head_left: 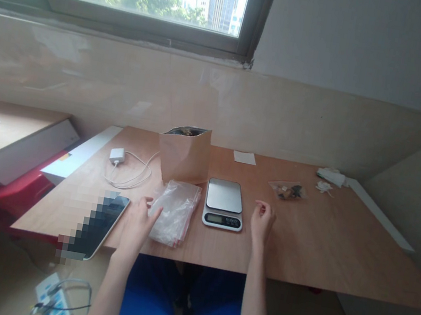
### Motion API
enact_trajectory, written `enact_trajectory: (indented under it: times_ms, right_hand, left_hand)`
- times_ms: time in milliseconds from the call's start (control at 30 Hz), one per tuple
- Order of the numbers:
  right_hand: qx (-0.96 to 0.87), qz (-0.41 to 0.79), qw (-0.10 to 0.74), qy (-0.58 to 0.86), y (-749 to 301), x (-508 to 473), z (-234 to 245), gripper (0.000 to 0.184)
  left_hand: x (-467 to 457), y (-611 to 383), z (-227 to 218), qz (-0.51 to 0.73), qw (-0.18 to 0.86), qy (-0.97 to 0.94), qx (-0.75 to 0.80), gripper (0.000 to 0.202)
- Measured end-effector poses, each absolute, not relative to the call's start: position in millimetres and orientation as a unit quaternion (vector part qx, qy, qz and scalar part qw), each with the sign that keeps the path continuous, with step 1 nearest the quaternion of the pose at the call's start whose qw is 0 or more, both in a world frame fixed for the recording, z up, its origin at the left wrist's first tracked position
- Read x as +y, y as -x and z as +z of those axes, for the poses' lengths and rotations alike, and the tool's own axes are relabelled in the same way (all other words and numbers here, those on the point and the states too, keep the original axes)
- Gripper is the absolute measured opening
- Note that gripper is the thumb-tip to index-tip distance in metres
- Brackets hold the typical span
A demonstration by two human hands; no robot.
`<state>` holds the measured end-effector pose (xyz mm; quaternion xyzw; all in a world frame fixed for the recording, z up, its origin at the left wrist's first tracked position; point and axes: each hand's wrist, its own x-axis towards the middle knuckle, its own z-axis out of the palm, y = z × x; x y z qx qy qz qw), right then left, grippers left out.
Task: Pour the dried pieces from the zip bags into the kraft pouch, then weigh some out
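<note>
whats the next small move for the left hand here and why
Probably pinch the top one off the plastic bags. The left hand rests its fingertips on the pile's near edge, the right hand hovers empty beside the scale, and the scale's plate is bare.

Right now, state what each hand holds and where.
Nothing is held. Left hand touches the clear plastic bag stack at its left edge; right hand is empty.

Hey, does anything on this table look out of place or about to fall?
The phone beside the left hand lies slanted, with its near end sticking out past the front edge of the table, so it might tip off. Nothing looks spilled or damaged.
</note>
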<state>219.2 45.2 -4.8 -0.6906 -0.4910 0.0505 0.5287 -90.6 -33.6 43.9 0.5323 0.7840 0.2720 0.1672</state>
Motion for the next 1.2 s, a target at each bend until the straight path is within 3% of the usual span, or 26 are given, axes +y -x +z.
enact_trajectory:
  times_ms: [133, 333, 467, 667, 1000, 1200]
  right_hand:
    - [-0.486, -0.022, 0.466, 0.739, -254.8, 66.8, -8.8, 0.032]
    - [-0.485, -0.017, 0.393, 0.782, -288.7, 106.0, -13.3, 0.062]
    - [-0.487, 0.033, 0.363, 0.794, -296.7, 122.0, -19.3, 0.059]
    - [-0.493, 0.009, 0.418, 0.763, -301.7, 125.3, -18.9, 0.033]
    - [-0.476, -0.037, 0.483, 0.734, -292.8, 78.3, 1.7, 0.022]
    - [-0.390, -0.054, 0.593, 0.702, -260.5, 6.2, 36.5, 0.022]
  left_hand:
    - [-30.6, 69.3, 55.4, 0.231, 0.044, -0.545, 0.805, 0.057]
    - [-23.5, 38.9, 37.5, 0.160, 0.076, -0.711, 0.680, 0.046]
    - [-17.1, 29.9, 9.3, 0.106, 0.119, -0.716, 0.680, 0.048]
    - [-17.4, 26.0, -0.5, 0.106, 0.105, -0.694, 0.704, 0.049]
    - [-15.4, 25.3, 0.3, 0.151, 0.133, -0.648, 0.735, 0.055]
    - [-8.5, 36.4, 12.2, 0.183, 0.116, -0.642, 0.736, 0.046]
